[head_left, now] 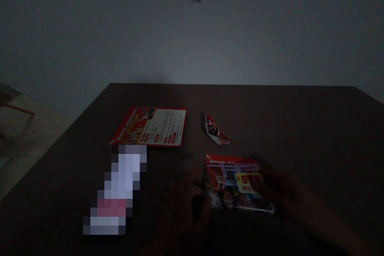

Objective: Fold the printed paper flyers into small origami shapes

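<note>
A folded, printed leaflet [223, 192] with a yellow price patch lies in front of me, its print upside down. The red edge of another printed sheet [222, 159] shows behind it. My right hand [285, 192] grips the leaflet's right side, the thumb on top near the price patch. My left hand [183, 200] is closed at the left edge, fingers curled and thumb against the leaflet. Both hands are very dark, and their undersides are hidden. Beyond them stands a small folded piece of printed paper [215, 131].
A red and white printed leaflet stack [163, 126] lies at the left of the dark table [288, 124]. Nearer me is a long pale thing [120, 188], blurred by pixels, with a pink band. A grey wall [240, 36] stands behind the table.
</note>
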Tool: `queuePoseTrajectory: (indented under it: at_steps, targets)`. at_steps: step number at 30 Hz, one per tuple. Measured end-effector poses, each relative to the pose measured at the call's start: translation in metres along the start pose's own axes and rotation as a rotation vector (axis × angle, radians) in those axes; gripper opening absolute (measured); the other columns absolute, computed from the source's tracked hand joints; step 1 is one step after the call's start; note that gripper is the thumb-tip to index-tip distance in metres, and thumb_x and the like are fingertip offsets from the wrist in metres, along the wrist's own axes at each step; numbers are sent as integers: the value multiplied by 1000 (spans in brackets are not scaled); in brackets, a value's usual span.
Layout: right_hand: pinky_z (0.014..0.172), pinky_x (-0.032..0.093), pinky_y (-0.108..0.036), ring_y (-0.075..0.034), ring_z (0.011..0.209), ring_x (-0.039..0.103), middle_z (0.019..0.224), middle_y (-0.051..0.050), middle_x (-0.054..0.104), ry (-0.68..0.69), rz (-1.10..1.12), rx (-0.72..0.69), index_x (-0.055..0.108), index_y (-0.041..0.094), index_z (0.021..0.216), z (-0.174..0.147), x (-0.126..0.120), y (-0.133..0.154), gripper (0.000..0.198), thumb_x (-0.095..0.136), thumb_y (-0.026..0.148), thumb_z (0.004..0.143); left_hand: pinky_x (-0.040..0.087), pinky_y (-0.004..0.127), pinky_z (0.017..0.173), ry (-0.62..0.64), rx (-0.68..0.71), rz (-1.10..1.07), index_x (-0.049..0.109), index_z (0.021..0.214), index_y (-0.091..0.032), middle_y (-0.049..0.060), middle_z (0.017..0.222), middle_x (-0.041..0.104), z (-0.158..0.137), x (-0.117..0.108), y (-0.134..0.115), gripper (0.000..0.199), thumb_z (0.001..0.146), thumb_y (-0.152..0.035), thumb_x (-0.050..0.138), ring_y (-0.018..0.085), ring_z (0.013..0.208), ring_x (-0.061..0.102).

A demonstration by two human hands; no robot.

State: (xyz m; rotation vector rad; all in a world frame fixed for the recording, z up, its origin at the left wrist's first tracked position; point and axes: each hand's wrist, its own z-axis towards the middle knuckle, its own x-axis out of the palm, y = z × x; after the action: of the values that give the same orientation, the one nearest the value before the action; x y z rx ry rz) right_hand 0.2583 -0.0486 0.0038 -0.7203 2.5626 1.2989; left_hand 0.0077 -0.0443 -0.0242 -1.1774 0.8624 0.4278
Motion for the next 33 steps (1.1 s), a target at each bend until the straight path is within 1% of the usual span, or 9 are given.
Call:
queuePoseTrajectory:
  at_steps: [6,12,16,18,20,22,24,29,33]
  targets:
    - [31,36,-16,-6,35,45,64,-1,64,-12,40,12,61,17,97,3,0,3,46,50,58,80,49,43,80,-11,31,45,40,127,-22,4,88,66,0,0,3,46,83,-20,53,23,85,63]
    - [31,37,-17,-8,36,49,71,-3,68,-16,60,41,61,18,98,5,0,4,45,48,58,82,49,35,69,23,30,62,52,116,-23,2,80,66,6,-4,-1,36,81,-18,54,20,76,61]
    - [29,35,-18,-8,35,48,69,-3,68,-46,34,24,61,18,97,3,-1,7,47,46,60,81,47,32,65,42,75,118,57,112,-23,3,83,67,10,-6,-2,29,83,-19,53,20,74,61]
    - [33,40,-19,-11,41,55,73,-4,69,-51,43,0,61,19,96,3,-1,8,46,44,59,82,47,33,67,55,120,150,58,110,-24,3,85,69,11,-4,-1,28,83,-19,53,20,74,61]
    - [45,49,-22,-16,54,63,79,-5,70,-57,56,-26,61,20,93,4,-2,6,42,44,57,83,46,35,72,43,154,171,59,108,-25,1,88,70,11,-2,0,27,83,-19,54,20,78,62]
    - [56,54,-26,-20,66,68,82,-6,71,-65,63,-38,59,20,91,6,-3,3,40,45,57,83,45,37,76,10,168,190,59,107,-26,1,91,71,10,1,3,27,82,-19,55,21,81,62]
    - [61,55,-28,-22,74,69,86,-8,71,-78,72,-32,56,21,92,8,-4,1,38,47,57,82,45,37,75,-14,174,202,59,107,-26,1,91,71,9,3,5,27,81,-19,56,22,82,62]
    - [61,57,-28,-25,79,70,91,-10,73,-161,63,40,50,24,95,6,-5,3,42,49,60,75,44,32,66,4,200,165,60,105,-24,0,81,68,12,1,5,26,81,-16,54,18,71,60]
    - [57,56,-28,-25,73,71,87,-9,74,-200,30,40,51,25,91,5,-5,6,38,48,59,74,43,33,67,15,214,140,59,101,-24,0,80,68,18,-3,0,24,81,-13,51,18,69,59]
